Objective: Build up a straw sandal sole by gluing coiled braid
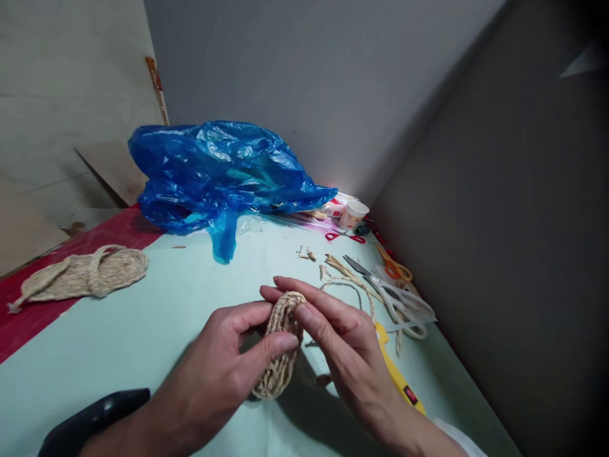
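Observation:
A coiled oval of braided straw cord (276,379) is held above the table between both hands, tilted on its edge. My left hand (233,355) grips its left side, the thumb pressed across the coils. From the right, my right hand (340,336) closes on the upper end, with its thumb on the coils and the fingers behind. A loose tail of the braid (368,292) lies on the table past my right hand. Just right of that hand is a yellow tool (397,374) with a red switch, partly covered by it.
A finished-looking woven straw slipper (111,270) lies at the left. Behind stands a crumpled blue plastic bag (223,171). To the right are white-handled scissors (387,292), orange scissors (394,266), red scissors (345,237) and a paper cup (354,216). A dark object (95,419) sits by my left forearm.

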The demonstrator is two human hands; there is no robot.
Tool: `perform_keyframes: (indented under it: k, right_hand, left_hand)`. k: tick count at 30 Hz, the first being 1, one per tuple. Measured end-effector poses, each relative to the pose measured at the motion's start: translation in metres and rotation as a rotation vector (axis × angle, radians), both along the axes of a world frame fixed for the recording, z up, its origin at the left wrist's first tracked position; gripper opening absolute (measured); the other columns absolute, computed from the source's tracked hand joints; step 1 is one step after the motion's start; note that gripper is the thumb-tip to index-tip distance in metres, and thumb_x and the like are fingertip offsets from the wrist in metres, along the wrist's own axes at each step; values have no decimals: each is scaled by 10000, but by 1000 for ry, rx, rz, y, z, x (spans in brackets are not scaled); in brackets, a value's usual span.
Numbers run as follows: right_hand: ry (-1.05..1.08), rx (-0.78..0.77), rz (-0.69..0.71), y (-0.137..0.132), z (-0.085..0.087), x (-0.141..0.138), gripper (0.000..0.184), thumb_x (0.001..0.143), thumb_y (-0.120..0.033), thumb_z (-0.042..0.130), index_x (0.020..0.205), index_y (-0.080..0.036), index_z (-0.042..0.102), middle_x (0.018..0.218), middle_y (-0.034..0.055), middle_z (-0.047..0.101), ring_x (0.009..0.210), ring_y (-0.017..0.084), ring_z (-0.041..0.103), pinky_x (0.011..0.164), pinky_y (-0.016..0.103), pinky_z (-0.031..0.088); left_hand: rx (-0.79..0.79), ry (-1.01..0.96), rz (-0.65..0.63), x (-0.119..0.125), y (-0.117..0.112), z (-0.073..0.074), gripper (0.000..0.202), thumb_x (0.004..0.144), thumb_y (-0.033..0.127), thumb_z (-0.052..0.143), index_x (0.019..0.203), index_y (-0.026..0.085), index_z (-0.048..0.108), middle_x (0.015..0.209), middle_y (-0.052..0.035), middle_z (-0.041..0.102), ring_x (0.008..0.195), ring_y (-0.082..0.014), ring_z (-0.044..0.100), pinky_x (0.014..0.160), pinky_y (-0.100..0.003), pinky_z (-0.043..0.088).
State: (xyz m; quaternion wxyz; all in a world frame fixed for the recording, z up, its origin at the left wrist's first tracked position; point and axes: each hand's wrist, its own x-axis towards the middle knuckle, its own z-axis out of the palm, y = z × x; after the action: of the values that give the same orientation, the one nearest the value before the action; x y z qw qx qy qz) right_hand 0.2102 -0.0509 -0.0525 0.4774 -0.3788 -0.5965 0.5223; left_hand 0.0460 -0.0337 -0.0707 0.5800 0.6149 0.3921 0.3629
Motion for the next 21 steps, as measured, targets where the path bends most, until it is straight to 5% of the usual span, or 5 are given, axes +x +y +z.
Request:
perform_keyframes:
  k: [4,11,17,19,21]
  right_hand:
    - [-159,144,-87,-2,0,0,228,1036,-292,539,1175,-220,705,1145,8,745,1084,113,701,954,192,561]
    - [-296,-25,127,3,2,20,475,1054,-557,391,1445,-332,538,1447,6,567,1358,212,524,1151,417,441]
    - [-672,466,-198,7,-5,15,387,981,-287,573,1356,-192,564,1315,73,645,1224,215,597,1054,408,486]
    - [-631,592,-190,5,0,16,427,957,-217,607,1376,-199,528,1364,75,610,1278,202,555,1108,397,442]
    - [-417,543,-122,4,9,19,419,980,-266,585,1391,-245,506,1438,58,550,1352,209,498,1148,415,415]
  left_hand:
    - [82,78,15,-1,-1,-4,207,912,407,612,855,253,739,884,14,759,843,-207,676,772,-267,510]
    - [113,89,22,-1,-2,-3,183,908,436,614,870,279,700,921,23,727,879,-208,669,811,-275,511]
    - [232,187,114,0,-3,-4,188,884,350,611,727,253,649,780,14,684,771,-195,621,741,-270,474]
    - [223,189,110,0,-2,-3,189,877,342,609,722,241,648,753,6,674,740,-197,612,698,-275,466]
    - [134,178,100,-1,0,-2,225,885,389,600,734,231,651,746,-4,669,717,-201,598,658,-282,459]
